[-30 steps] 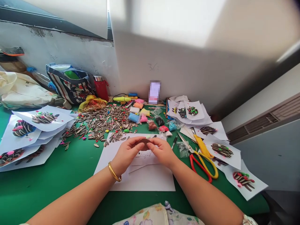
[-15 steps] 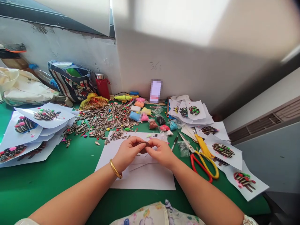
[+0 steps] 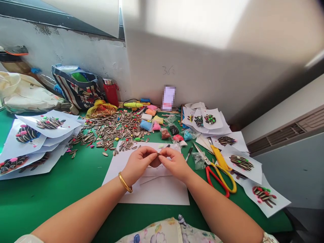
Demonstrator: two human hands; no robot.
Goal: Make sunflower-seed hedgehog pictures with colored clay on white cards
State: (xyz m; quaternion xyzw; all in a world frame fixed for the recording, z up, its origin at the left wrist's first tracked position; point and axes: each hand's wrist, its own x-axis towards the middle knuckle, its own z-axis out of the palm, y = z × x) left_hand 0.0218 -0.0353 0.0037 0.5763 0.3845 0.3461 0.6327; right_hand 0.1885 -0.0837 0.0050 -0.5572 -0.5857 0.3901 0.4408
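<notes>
A flattened piece of dark brown modelling clay hangs between my two hands above a white sheet of paper. My left hand, with a gold bangle at the wrist, pinches the clay's left side. On its right side the thumb and fingers of my right hand are closed, their tips meeting those of my left. Part of a line drawing shows on the paper behind the clay; the rest is covered by my hands. Several sunflower seeds lie along the sheet's upper edge.
Behind the paper spreads a heap of sunflower seeds, beside small packs of coloured clay. Scissors and a yellow cutter lie to the right. Sheets with seed pictures are piled at both sides. A red flask stands at the back.
The brown clay has tilted, so more of its flat face now shows below my fingertips. Both hands keep nearly the same place above the paper.
</notes>
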